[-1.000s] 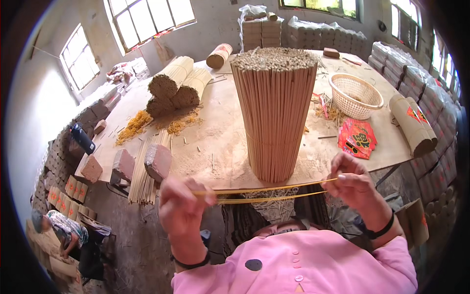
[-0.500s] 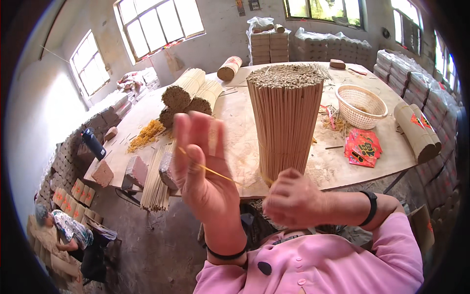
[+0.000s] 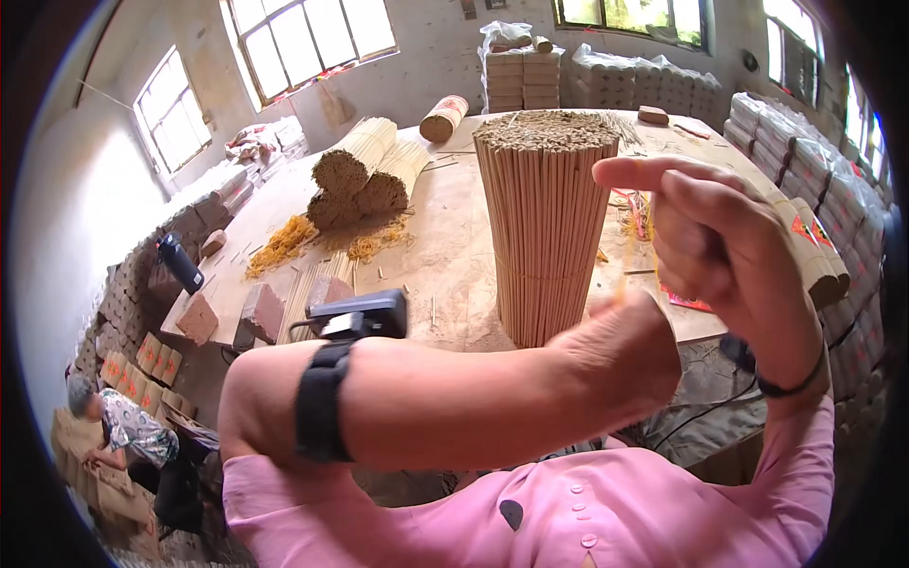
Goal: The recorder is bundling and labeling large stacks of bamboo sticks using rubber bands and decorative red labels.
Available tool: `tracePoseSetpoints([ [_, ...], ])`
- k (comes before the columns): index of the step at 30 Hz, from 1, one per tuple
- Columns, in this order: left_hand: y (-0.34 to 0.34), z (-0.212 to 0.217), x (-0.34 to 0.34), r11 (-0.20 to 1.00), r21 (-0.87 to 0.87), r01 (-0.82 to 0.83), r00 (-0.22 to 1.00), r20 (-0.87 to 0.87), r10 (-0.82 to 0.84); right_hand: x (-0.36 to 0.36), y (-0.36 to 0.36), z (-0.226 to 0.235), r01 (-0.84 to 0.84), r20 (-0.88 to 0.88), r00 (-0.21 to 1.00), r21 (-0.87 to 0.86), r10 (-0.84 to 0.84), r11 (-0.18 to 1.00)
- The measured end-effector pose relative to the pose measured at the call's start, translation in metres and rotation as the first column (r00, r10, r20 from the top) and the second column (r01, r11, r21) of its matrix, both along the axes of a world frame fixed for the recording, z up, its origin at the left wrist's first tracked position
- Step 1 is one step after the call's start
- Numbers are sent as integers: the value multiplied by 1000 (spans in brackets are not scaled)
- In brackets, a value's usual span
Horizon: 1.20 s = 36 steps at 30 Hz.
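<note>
A tall bundle of thin brown incense sticks (image 3: 542,237) stands upright on the table, a thin band around its lower half. My left forearm crosses in front of it, and my left hand (image 3: 630,346) is bent at the wrist by its lower right side, blurred, with most fingers hidden. A thin yellow rubber band (image 3: 625,270) rises from its fingertips towards my right hand (image 3: 705,227). That hand is raised at the bundle's upper right, fingers curled and index finger stretched left by the sticks. Whatever lies in its curled fingers is hidden.
Stick bundles (image 3: 365,175) lie stacked at the left, near yellow rubber bands (image 3: 282,246), bricks (image 3: 260,312) and a dark bottle (image 3: 180,263). Wrapped rolls (image 3: 814,251) lie at the right edge. Another person (image 3: 133,435) works at lower left.
My left hand has swung from the bundle's left across its front to the right. My right hand has risen from its base to its upper right. The basket is now hidden.
</note>
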<state>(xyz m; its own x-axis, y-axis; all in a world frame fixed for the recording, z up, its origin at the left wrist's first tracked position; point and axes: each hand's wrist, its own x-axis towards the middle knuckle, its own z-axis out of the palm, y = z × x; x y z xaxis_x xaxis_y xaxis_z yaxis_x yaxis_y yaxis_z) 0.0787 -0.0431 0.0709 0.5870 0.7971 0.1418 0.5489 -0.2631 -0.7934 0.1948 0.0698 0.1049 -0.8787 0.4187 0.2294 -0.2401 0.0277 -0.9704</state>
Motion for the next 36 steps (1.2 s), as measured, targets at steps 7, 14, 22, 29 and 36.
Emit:
tracePoseSetpoints([
  [7,15,72,-72,865,-136,-482,658,597,460,-21,101,-29,426,-280,845,867,-456,257],
  [14,59,64,-150,956,-115,-270,520,818,246,-75,130,-9,255,23,888,807,-460,533],
  [22,119,37,-208,945,-222,242,-5,973,230,-135,176,-5,58,154,978,439,-138,897],
  [29,118,36,-234,947,-239,215,99,970,222,-144,181,3,42,148,985,313,-92,949],
  [36,157,37,-259,858,-261,442,-364,822,437,-164,202,10,125,270,939,308,-212,943],
])
